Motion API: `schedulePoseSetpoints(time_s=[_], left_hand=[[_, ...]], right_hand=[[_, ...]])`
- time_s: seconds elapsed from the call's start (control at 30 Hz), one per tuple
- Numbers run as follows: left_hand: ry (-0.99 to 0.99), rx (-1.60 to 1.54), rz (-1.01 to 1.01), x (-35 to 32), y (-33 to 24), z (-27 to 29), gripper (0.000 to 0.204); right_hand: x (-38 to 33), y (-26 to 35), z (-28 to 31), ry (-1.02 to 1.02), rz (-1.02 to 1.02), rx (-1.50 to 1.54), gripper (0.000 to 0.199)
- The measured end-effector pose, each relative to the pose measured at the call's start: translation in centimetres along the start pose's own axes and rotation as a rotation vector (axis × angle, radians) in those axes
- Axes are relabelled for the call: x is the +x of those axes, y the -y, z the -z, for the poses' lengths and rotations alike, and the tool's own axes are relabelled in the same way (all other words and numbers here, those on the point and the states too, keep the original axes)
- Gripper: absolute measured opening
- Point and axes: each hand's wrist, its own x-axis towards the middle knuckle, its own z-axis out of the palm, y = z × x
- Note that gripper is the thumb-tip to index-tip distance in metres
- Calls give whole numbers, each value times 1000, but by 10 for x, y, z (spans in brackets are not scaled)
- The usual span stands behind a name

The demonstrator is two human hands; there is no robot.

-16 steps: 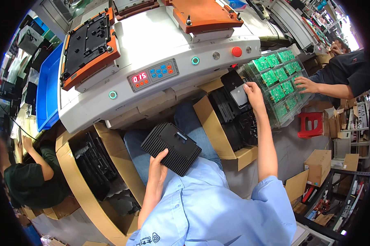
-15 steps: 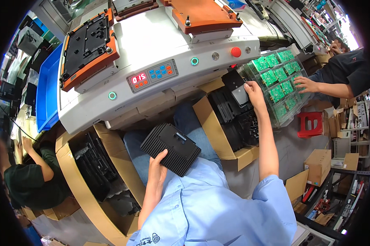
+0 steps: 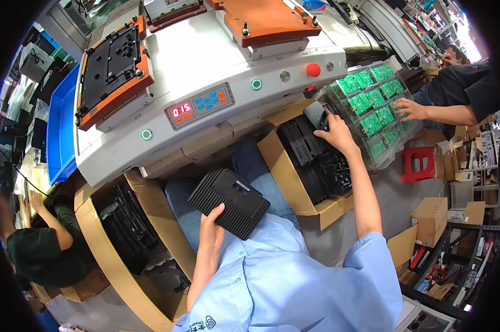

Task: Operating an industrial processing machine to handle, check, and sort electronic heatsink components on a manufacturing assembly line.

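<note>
In the head view, the left hand [image 3: 211, 222] grips a ribbed black casing [image 3: 231, 202], thumb on its upper face. The right hand [image 3: 340, 136] pinches a dark plate with a grey patch [image 3: 315, 114], above an open carton [image 3: 287, 182] of black parts [image 3: 301, 145]. Just right of that hand lie green circuit boards [image 3: 371, 124].

White machine top [image 3: 189, 52]: brightly lit, washed almost blank toward the middle.
Display [image 3: 182, 110]: glowing red.
Ribbed black casing [image 3: 230, 205]: in focus, grooves crisp.
Blue shirt [image 3: 311, 276]: bright, with soft shadows in the folds.
Legs [image 3: 255, 163]: shaded beneath the machine.
Left carton [image 3: 162, 216]: dark inside, detail probably swallowed by shadow.
Far-right shelving [image 3: 467, 47]: flared white with glare.
Far-left worker [image 3: 48, 243]: blurred at the head.
Fisheye rim: faded to black, straight edges bowed.
</note>
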Motion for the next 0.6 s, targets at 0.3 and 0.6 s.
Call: schedulePoseSetpoints(time_s=[0.3,0.6], left_hand=[[28,-4,11,0,-4,1,33],[12,20,0,2,-5,-1,36]], right_hand=[[2,-19,-3,-69,-40,61,89],[0,-12,13,-160,19,5,82]])
